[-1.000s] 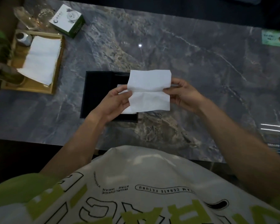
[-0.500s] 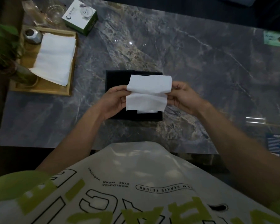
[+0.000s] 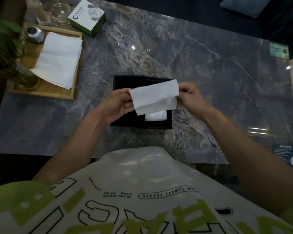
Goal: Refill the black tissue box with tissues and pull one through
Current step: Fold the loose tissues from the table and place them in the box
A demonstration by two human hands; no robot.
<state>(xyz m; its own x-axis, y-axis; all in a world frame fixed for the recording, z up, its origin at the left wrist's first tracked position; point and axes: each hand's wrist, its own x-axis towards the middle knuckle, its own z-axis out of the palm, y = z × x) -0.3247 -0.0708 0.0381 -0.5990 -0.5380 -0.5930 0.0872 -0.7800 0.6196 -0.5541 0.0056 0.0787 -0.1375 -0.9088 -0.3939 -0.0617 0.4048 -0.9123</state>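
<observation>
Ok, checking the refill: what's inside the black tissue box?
In the black tissue box, white tissues show at the near right. The held tissue and left hand cover much of the rest.

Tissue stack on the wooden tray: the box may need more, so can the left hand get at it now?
Likely yes once freed: the left hand pinches a tissue, but nothing stands between it and the tissue stack.
</observation>
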